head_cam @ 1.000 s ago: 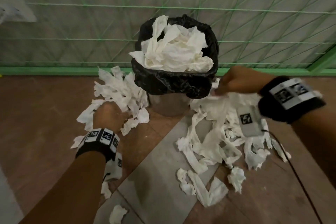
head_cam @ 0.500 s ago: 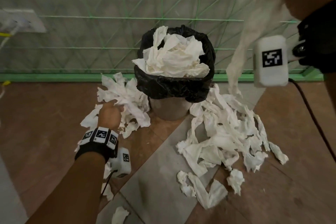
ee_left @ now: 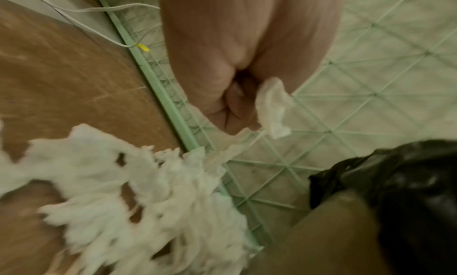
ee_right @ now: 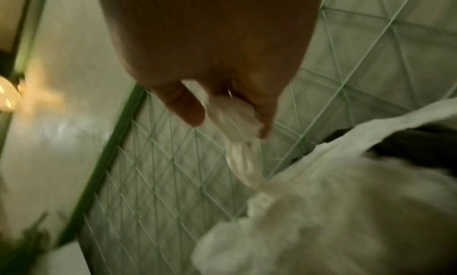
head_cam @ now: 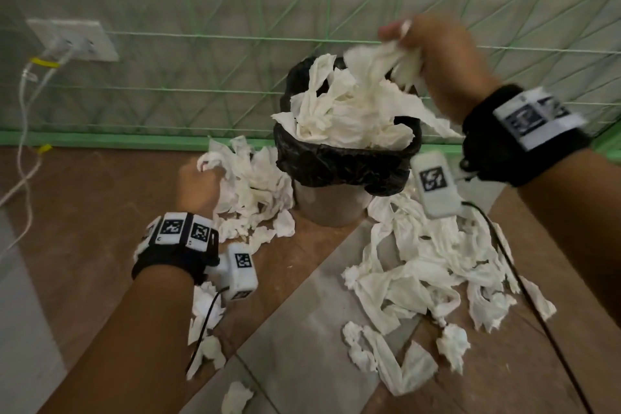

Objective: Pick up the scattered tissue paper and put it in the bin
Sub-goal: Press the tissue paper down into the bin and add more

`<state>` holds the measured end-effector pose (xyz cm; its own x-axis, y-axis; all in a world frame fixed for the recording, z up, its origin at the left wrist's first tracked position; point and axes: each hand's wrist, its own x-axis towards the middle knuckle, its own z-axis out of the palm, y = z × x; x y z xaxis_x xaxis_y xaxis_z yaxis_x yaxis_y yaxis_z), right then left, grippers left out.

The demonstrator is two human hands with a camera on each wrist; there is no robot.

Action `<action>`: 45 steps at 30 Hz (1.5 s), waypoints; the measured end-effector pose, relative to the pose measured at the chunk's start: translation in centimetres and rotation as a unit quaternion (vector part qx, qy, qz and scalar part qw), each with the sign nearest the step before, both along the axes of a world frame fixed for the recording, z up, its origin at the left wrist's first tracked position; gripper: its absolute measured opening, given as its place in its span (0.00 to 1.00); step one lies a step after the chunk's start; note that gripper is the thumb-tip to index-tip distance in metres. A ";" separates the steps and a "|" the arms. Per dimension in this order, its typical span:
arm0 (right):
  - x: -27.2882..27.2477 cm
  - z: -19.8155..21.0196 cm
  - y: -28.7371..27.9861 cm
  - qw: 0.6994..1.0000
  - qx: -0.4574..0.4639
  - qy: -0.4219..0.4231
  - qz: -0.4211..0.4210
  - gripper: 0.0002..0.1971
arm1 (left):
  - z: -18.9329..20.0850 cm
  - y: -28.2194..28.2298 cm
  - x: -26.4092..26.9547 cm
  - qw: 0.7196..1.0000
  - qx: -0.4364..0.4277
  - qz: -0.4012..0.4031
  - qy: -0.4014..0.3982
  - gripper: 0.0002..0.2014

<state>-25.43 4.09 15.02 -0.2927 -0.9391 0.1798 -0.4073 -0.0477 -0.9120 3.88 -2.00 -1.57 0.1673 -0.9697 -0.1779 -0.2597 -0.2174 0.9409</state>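
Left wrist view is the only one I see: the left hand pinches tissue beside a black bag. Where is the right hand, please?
Observer: The right hand grips a tissue strip above the bin.
Operator: Is the bin full?
Observer: Yes, a tissue heap rises above its rim.
Operator: Does more tissue lie on the floor?
Observer: A large pile lies on the floor to the right of the bin.

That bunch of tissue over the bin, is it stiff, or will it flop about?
Probably floppy: the tissue that the right hand grips trails limply onto the bin's heap. Likely very light, as a few fingers hold it. It may tear easily; the floor pieces look ragged.
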 end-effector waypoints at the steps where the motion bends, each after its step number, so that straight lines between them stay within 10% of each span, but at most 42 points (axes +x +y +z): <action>1: 0.5 -1.2 0.2 0.997 0.050 0.038 0.046 0.10 | 1.2 -0.4 -0.2 1.000 -0.010 0.002 0.004 0.09; 5: 0.2 -4.3 0.3 0.931 0.314 0.170 0.079 0.29 | 8.6 -0.8 -2.3 0.990 -0.041 0.003 0.138 0.08; 9: 0.9 -4.4 0.4 0.903 0.309 0.262 0.145 0.41 | 16.2 -0.3 -6.5 0.956 -0.127 -0.177 0.197 0.19; 12: 0.2 -1.6 0.4 0.956 0.136 0.240 0.099 0.26 | 17.9 -0.7 -10.3 0.946 -0.192 -0.261 -0.013 0.14; 15: -2.5 0.2 0.5 0.986 0.007 0.152 -0.074 0.09 | 16.5 -0.9 -13.0 0.873 -0.180 -0.359 -0.277 0.12; 19: -6.1 -2.2 1.8 0.964 0.224 0.061 -0.132 0.11 | 13.4 0.1 -14.7 0.722 -0.066 -0.382 -0.573 0.20; 22: -5.9 -5.2 3.2 0.925 0.376 -0.014 -0.049 0.18 | 12.5 0.6 -15.4 0.704 -0.035 -0.405 -0.581 0.10; 26: -6.1 -6.8 3.0 0.936 0.322 -0.135 -0.051 0.13 | 12.0 0.1 -15.6 0.740 -0.067 -0.377 -0.552 0.09; 28: -6.7 -5.8 2.4 0.956 0.258 -0.084 -0.112 0.14 | 11.8 -0.6 -15.1 0.780 -0.096 -0.364 -0.500 0.04; 31: -6.5 -2.9 1.3 0.980 0.103 0.010 -0.173 0.15 | 11.9 -2.4 -12.9 0.863 -0.100 -0.344 -0.355 0.25; 35: -2.8 -1.6 0.6 0.967 -0.021 0.211 -0.145 0.11 | 12.9 -4.1 -8.9 0.957 -0.163 -0.175 -0.165 0.14; 40: 1.9 -4.6 1.0 0.906 0.138 0.381 0.124 0.16 | 6.0 -5.5 -1.4 0.969 -0.069 -0.081 -0.223 0.02; 45: -1.5 -2.4 1.3 0.982 0.003 0.182 -0.053 0.15 | -6.3 -1.5 3.8 0.936 0.092 -0.191 -0.280 0.36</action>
<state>-26.96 5.39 12.59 -0.3061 -0.9084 0.2847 -0.7088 0.0178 -0.7052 7.73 -3.52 -7.92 -0.0689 -0.9391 -0.3367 -0.7931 -0.1532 0.5896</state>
